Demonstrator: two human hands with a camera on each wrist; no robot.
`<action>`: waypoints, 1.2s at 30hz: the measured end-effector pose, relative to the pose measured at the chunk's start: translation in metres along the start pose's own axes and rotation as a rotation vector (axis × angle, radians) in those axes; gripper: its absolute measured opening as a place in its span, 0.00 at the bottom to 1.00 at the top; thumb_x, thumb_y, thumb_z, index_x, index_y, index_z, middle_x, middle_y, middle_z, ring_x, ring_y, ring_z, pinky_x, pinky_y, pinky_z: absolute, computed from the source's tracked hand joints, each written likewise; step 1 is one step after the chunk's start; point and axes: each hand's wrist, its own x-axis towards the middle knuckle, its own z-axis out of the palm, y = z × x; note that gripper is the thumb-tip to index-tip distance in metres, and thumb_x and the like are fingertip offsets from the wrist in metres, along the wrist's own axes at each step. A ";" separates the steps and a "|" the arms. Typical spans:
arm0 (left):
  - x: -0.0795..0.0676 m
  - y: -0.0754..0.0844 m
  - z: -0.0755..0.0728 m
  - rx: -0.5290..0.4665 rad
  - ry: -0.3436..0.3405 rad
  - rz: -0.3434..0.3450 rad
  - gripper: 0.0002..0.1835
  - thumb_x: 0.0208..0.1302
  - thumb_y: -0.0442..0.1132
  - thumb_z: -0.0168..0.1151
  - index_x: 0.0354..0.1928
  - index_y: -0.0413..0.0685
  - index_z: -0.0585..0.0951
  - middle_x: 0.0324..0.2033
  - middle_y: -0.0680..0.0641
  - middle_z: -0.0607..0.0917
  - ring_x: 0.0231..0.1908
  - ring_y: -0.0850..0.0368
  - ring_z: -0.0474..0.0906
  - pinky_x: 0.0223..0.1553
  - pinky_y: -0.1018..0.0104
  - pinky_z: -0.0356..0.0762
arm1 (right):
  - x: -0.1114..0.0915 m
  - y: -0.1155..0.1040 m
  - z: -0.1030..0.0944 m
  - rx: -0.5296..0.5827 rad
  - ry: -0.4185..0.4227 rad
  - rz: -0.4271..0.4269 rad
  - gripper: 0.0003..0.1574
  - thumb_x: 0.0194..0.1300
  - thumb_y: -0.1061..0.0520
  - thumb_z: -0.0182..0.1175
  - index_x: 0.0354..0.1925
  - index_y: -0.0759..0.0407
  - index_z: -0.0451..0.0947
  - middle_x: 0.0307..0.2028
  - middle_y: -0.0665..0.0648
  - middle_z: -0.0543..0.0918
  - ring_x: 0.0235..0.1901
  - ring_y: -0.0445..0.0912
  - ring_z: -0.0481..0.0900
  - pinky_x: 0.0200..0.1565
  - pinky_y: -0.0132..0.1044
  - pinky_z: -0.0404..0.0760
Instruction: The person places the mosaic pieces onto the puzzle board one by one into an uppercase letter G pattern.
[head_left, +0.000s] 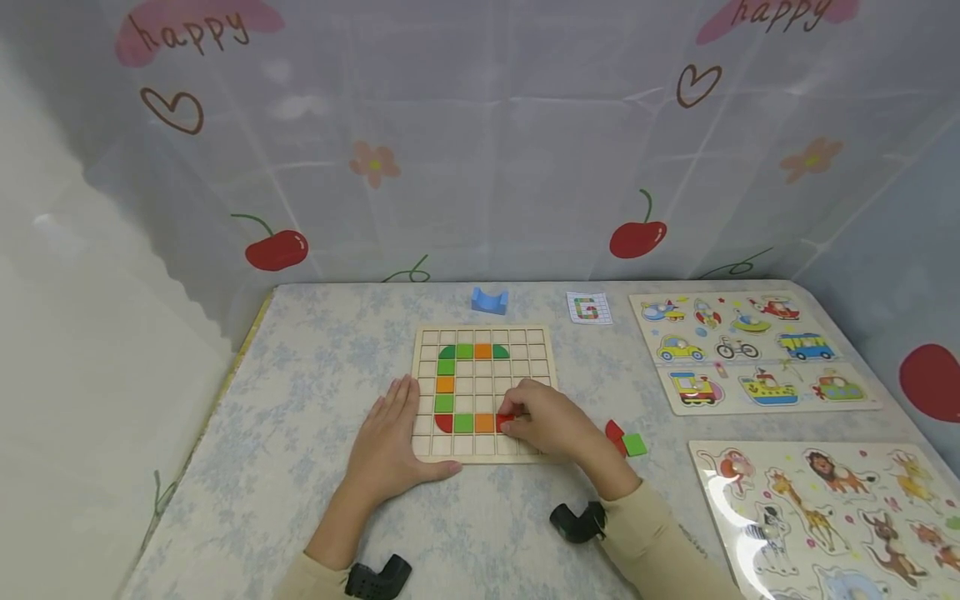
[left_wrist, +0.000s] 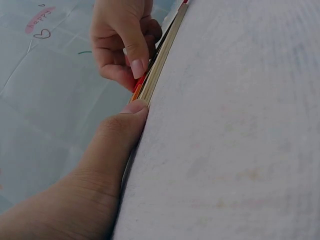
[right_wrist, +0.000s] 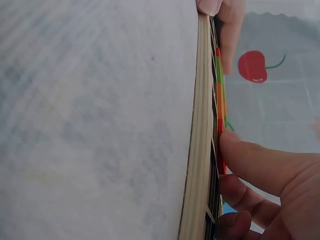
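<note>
A wooden grid board lies on the table, with green, orange and red tiles set in a C-shaped line. My left hand rests along its left side with fingers straight, the thumb at the front edge. Over the lower row, my right hand pinches a red tile between thumb and index finger, right beside an orange tile. In the right wrist view this red tile stands at the grid surface under the thumb tip. The other right fingers are curled in.
Right of the board lie a green square and red pieces. Behind it are a blue curved stand and a small pattern card. A vehicle puzzle and an animal puzzle lie on the right.
</note>
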 end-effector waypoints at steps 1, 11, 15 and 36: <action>0.000 0.000 0.000 0.001 -0.001 0.000 0.76 0.37 0.86 0.60 0.79 0.42 0.45 0.79 0.44 0.46 0.79 0.48 0.40 0.78 0.47 0.46 | 0.000 0.000 0.000 -0.004 0.001 0.001 0.07 0.61 0.57 0.70 0.30 0.45 0.82 0.31 0.45 0.76 0.32 0.41 0.72 0.37 0.35 0.74; -0.001 0.000 0.001 -0.006 0.010 0.008 0.76 0.37 0.86 0.59 0.78 0.41 0.46 0.79 0.44 0.47 0.79 0.48 0.41 0.77 0.46 0.47 | -0.004 -0.006 0.001 -0.110 0.065 0.018 0.04 0.56 0.54 0.74 0.33 0.48 0.90 0.31 0.42 0.83 0.30 0.37 0.76 0.35 0.34 0.77; -0.002 -0.001 0.002 -0.001 0.011 0.007 0.77 0.36 0.86 0.59 0.78 0.41 0.46 0.79 0.44 0.47 0.79 0.48 0.41 0.77 0.47 0.47 | -0.006 -0.007 0.001 -0.122 0.077 0.016 0.08 0.56 0.55 0.74 0.37 0.50 0.91 0.32 0.43 0.84 0.30 0.37 0.76 0.34 0.33 0.76; 0.000 -0.002 0.003 0.002 0.008 0.009 0.76 0.37 0.86 0.60 0.79 0.42 0.44 0.79 0.44 0.46 0.79 0.48 0.40 0.77 0.46 0.46 | -0.040 0.030 -0.038 0.064 0.031 0.048 0.20 0.61 0.60 0.69 0.52 0.53 0.83 0.41 0.51 0.82 0.26 0.43 0.72 0.26 0.33 0.75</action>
